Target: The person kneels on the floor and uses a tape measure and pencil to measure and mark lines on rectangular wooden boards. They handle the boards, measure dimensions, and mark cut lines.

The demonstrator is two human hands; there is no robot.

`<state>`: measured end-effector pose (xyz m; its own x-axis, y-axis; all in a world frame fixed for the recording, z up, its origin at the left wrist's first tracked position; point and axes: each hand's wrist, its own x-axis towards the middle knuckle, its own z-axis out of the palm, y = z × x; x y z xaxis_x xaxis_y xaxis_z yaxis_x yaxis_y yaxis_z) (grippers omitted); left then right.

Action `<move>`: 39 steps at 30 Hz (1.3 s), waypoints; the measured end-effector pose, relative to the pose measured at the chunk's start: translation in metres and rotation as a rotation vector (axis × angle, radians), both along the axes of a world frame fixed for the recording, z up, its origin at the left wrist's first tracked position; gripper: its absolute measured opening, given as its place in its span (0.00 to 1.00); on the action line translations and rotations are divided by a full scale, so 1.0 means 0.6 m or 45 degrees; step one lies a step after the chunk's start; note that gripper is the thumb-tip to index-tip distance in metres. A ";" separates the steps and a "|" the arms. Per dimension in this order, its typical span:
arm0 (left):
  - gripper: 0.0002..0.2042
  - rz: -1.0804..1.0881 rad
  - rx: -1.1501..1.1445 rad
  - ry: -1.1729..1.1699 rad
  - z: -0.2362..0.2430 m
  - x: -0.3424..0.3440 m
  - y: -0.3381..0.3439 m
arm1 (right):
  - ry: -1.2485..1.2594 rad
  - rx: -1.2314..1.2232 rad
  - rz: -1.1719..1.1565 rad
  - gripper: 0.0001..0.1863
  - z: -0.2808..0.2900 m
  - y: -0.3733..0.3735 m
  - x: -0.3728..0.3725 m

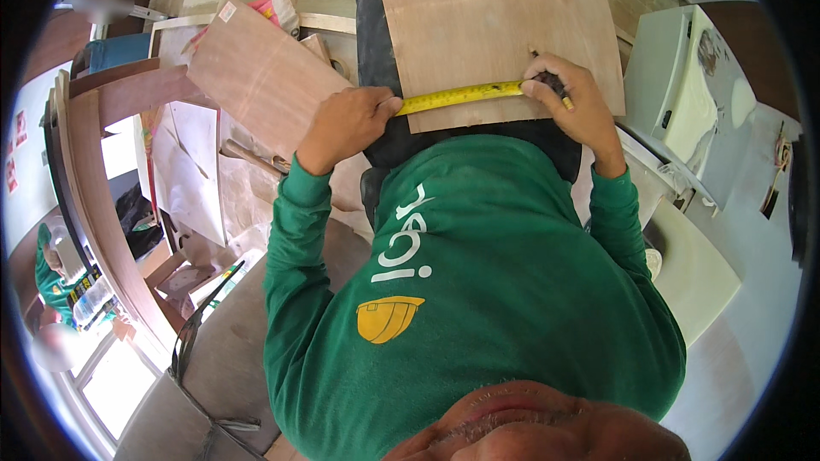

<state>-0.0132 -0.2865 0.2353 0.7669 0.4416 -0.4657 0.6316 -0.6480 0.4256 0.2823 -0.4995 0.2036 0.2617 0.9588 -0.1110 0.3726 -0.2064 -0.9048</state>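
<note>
A yellow tape measure blade (461,99) stretches across the near end of a light brown plywood sheet (504,26) that lies over my lap. My left hand (346,124) pinches the blade's end, just off the sheet's left edge. At the sheet's right side, my right hand (581,107) is closed round the dark tape case (551,83), mostly hidden by the fingers. A thin stick, perhaps a pencil, pokes out beside that hand; its kind is unclear.
A smaller plywood piece (265,68) leans at my left, near a wooden frame (94,162). A pale green cabinet-like appliance (683,85) stands at the right. Beside me on the left is a grey padded seat (231,367) with a dark strap.
</note>
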 end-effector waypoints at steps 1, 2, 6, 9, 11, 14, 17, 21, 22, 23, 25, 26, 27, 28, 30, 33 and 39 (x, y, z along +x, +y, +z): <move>0.19 -0.003 0.013 -0.023 -0.012 -0.001 -0.007 | -0.032 0.032 -0.016 0.08 -0.003 -0.008 0.004; 0.18 -0.013 0.023 -0.050 -0.024 0.002 -0.012 | -0.076 0.036 -0.006 0.07 -0.003 -0.016 0.010; 0.14 -0.014 -0.020 -0.084 -0.038 -0.007 -0.018 | -0.159 0.036 -0.051 0.07 -0.013 -0.057 0.029; 0.13 -0.058 -0.053 -0.041 -0.030 -0.011 -0.010 | -0.224 0.067 -0.135 0.08 -0.002 -0.075 0.029; 0.13 -0.071 0.013 -0.060 -0.044 -0.012 -0.012 | -0.306 0.081 -0.144 0.08 -0.004 -0.077 0.026; 0.12 -0.086 0.079 -0.076 -0.059 -0.019 -0.017 | -0.406 0.120 -0.178 0.09 -0.006 -0.073 0.010; 0.13 -0.089 0.089 -0.070 -0.059 -0.021 -0.016 | -0.396 0.147 -0.158 0.09 -0.013 -0.078 0.008; 0.14 -0.109 -0.028 -0.061 -0.040 -0.021 -0.010 | -0.415 0.107 -0.077 0.09 -0.020 -0.080 0.000; 0.14 -0.115 -0.035 -0.071 -0.038 -0.024 -0.008 | -0.444 0.168 -0.052 0.10 -0.028 -0.075 -0.010; 0.14 -0.123 -0.044 -0.081 -0.037 -0.027 -0.007 | -0.472 0.228 -0.029 0.10 -0.040 -0.067 -0.027; 0.14 -0.155 -0.048 -0.101 -0.038 -0.026 -0.006 | -0.485 0.260 0.007 0.10 -0.039 -0.048 -0.056; 0.14 -0.168 -0.040 -0.111 -0.040 -0.027 -0.005 | -0.469 0.238 0.028 0.10 -0.032 -0.034 -0.071; 0.14 -0.182 -0.031 -0.121 -0.041 -0.028 -0.004 | -0.452 0.217 0.050 0.10 -0.028 -0.026 -0.080; 0.14 -0.182 -0.029 -0.091 -0.041 -0.025 -0.002 | -0.494 0.201 0.050 0.10 -0.033 -0.021 -0.084; 0.14 -0.168 -0.028 -0.033 -0.043 -0.023 0.000 | -0.470 0.223 0.056 0.10 -0.035 -0.015 -0.083; 0.14 -0.224 -0.038 -0.096 -0.054 -0.028 0.007 | -0.453 0.205 0.066 0.09 -0.036 -0.015 -0.084; 0.13 -0.229 -0.079 -0.133 -0.051 -0.029 0.010 | -0.424 0.211 0.090 0.09 -0.030 -0.013 -0.084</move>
